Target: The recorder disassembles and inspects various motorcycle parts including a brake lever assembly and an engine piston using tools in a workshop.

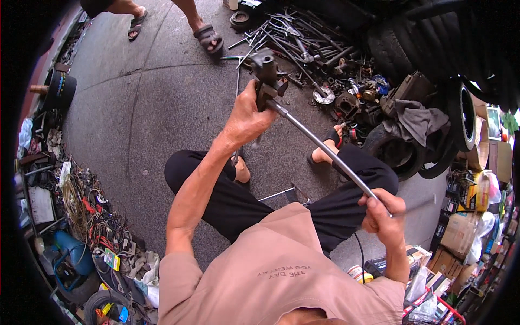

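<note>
My left hand (pixel 248 120) is closed round a dark, greasy metal part (pixel 265 67) with a round, hollow-looking top, held up over the floor. A long steel T-handle wrench (pixel 330 154) runs slantwise from this part down to my right hand (pixel 383 215). At the upper end its socket meets the part's underside; whether it sits on a bolt is hidden. My right hand grips the wrench near its handle end, where a thin crossbar shows smeared by motion. Between my knees a thin metal frame, like a hacksaw's (pixel 292 192), lies on the floor.
Tools and rods lie heaped (pixel 300 38) ahead, beside greasy parts and a grey rag (pixel 417 120) over tyres. Wires (pixel 81 203) and a blue tank (pixel 73 252) line the left. Cardboard boxes (pixel 460 233) stand right. Another person's sandalled foot (pixel 208 39) is at the top.
</note>
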Action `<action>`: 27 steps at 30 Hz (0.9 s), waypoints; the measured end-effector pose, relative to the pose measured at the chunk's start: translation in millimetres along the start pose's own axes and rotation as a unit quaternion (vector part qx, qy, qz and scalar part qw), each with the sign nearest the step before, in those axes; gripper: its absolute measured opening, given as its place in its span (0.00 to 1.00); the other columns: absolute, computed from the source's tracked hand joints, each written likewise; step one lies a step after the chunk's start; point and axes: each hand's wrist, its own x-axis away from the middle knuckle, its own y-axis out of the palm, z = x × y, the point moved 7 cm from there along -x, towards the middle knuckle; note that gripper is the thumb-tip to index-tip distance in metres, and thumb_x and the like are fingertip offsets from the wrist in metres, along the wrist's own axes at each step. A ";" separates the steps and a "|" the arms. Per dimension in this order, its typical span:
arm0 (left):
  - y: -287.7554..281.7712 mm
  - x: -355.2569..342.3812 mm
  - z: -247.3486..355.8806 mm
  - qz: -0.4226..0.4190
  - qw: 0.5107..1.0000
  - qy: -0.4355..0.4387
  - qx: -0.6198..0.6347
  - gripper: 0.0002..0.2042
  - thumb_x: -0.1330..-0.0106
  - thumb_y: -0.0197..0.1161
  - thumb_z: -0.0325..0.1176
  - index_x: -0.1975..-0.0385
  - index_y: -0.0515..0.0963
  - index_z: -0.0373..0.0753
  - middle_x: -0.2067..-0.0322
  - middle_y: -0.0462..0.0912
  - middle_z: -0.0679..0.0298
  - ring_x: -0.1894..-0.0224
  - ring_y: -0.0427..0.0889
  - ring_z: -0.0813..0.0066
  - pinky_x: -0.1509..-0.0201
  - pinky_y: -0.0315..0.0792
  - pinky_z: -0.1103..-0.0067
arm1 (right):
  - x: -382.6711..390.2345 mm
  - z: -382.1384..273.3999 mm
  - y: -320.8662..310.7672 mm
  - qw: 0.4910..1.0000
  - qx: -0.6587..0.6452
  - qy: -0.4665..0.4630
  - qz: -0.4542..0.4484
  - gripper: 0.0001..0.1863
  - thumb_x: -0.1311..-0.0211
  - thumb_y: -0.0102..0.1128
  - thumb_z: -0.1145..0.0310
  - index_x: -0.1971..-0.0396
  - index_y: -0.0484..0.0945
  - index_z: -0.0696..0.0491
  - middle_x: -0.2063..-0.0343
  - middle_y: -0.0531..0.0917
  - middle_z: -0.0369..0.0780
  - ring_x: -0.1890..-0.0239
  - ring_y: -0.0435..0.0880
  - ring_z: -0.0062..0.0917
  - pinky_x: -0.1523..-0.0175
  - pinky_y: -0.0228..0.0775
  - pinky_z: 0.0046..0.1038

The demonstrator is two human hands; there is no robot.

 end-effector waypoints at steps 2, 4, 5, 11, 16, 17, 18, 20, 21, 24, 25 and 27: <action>0.4 5.7 -5.3 0.012 0.999 -0.022 -0.028 0.15 0.47 0.55 0.22 0.58 0.65 0.32 0.83 0.68 0.68 0.85 0.70 0.82 0.83 0.65 0.83 | 5.1 -18.6 5.5 0.986 0.164 -0.022 0.026 0.09 0.38 0.54 0.69 0.66 0.75 0.61 0.87 0.71 0.33 0.87 0.66 0.13 0.81 0.55 0.15; 8.3 11.9 -17.0 -0.018 0.994 -0.098 0.042 0.13 0.45 0.55 0.24 0.60 0.65 0.33 0.83 0.68 0.68 0.86 0.69 0.83 0.84 0.64 0.82 | 4.7 -34.8 14.0 0.937 0.318 -0.143 0.008 0.09 0.41 0.56 0.72 0.63 0.74 0.61 0.88 0.70 0.36 0.88 0.68 0.15 0.83 0.56 0.19; 7.6 12.9 -17.3 -0.014 0.995 -0.094 0.041 0.12 0.45 0.55 0.24 0.61 0.65 0.33 0.84 0.68 0.67 0.86 0.69 0.82 0.84 0.65 0.81 | 0.9 -38.1 11.1 0.937 0.317 -0.144 0.007 0.09 0.41 0.56 0.72 0.63 0.74 0.61 0.88 0.70 0.36 0.88 0.68 0.15 0.83 0.56 0.19; 10.1 7.7 -29.0 -0.032 0.985 -0.104 -0.132 0.11 0.45 0.55 0.26 0.64 0.66 0.31 0.85 0.71 0.64 0.83 0.74 0.77 0.79 0.69 0.79 | 11.8 -54.8 27.3 0.601 0.719 -0.343 -0.068 0.18 0.52 0.63 0.72 0.60 0.73 0.62 0.88 0.65 0.34 0.87 0.67 0.25 0.83 0.56 0.30; 19.1 7.0 -15.4 -0.045 0.996 -0.075 -0.009 0.10 0.44 0.54 0.25 0.64 0.66 0.31 0.80 0.77 0.60 0.81 0.77 0.76 0.76 0.71 0.79 | -2.0 -95.6 1.6 0.421 0.806 -0.401 0.109 0.21 0.48 0.62 0.58 0.62 0.75 0.60 0.70 0.74 0.43 0.66 0.76 0.35 0.60 0.69 0.36; 18.1 5.3 -14.3 -0.034 0.997 -0.060 -0.023 0.09 0.42 0.53 0.25 0.63 0.66 0.31 0.78 0.79 0.58 0.79 0.78 0.75 0.75 0.73 0.79 | -1.4 -100.3 -2.9 0.399 0.817 -0.378 0.177 0.24 0.48 0.61 0.54 0.59 0.74 0.58 0.65 0.74 0.45 0.61 0.75 0.38 0.54 0.66 0.38; 18.8 4.2 -16.4 -0.030 0.997 -0.061 -0.023 0.09 0.42 0.53 0.25 0.63 0.66 0.31 0.78 0.79 0.58 0.79 0.78 0.75 0.75 0.73 0.79 | 1.4 -103.7 -6.8 0.375 0.822 -0.354 0.243 0.27 0.49 0.60 0.51 0.55 0.73 0.56 0.60 0.75 0.47 0.57 0.75 0.41 0.47 0.64 0.39; 24.0 1.3 -18.3 -0.006 0.985 -0.099 0.139 0.08 0.39 0.51 0.24 0.62 0.67 0.31 0.75 0.80 0.57 0.75 0.81 0.72 0.70 0.78 0.77 | 1.3 -96.4 -30.9 0.436 0.812 -0.205 0.329 0.31 0.49 0.59 0.48 0.51 0.71 0.56 0.60 0.77 0.46 0.60 0.77 0.37 0.56 0.70 0.34; 25.4 2.5 -18.5 -0.011 0.978 -0.120 0.169 0.07 0.37 0.49 0.24 0.60 0.67 0.32 0.71 0.80 0.59 0.68 0.82 0.69 0.66 0.80 0.75 | -3.0 -89.9 -41.0 0.496 0.788 -0.139 0.337 0.29 0.49 0.60 0.50 0.52 0.72 0.56 0.63 0.78 0.46 0.65 0.79 0.34 0.61 0.70 0.31; 14.7 2.8 -17.4 0.020 0.976 -0.090 0.195 0.09 0.38 0.51 0.23 0.59 0.67 0.32 0.67 0.79 0.58 0.63 0.82 0.70 0.67 0.80 0.77 | -13.3 -79.8 -43.1 0.609 0.721 -0.145 0.297 0.25 0.48 0.63 0.57 0.54 0.72 0.57 0.69 0.79 0.44 0.73 0.79 0.27 0.69 0.71 0.25; 12.1 0.9 -18.2 0.017 0.980 -0.095 0.176 0.09 0.39 0.52 0.23 0.59 0.69 0.32 0.64 0.79 0.58 0.62 0.81 0.70 0.67 0.80 0.78 | -14.8 -83.0 -37.6 0.656 0.678 -0.211 0.255 0.22 0.47 0.64 0.62 0.54 0.73 0.58 0.72 0.80 0.42 0.76 0.79 0.23 0.72 0.70 0.22; 14.9 0.8 -16.8 0.016 0.977 -0.103 0.185 0.08 0.39 0.52 0.23 0.60 0.70 0.32 0.65 0.79 0.59 0.62 0.81 0.70 0.66 0.80 0.78 | -11.4 -89.1 -46.9 0.725 0.610 -0.211 0.242 0.20 0.48 0.63 0.68 0.55 0.73 0.58 0.70 0.79 0.42 0.72 0.79 0.23 0.68 0.71 0.22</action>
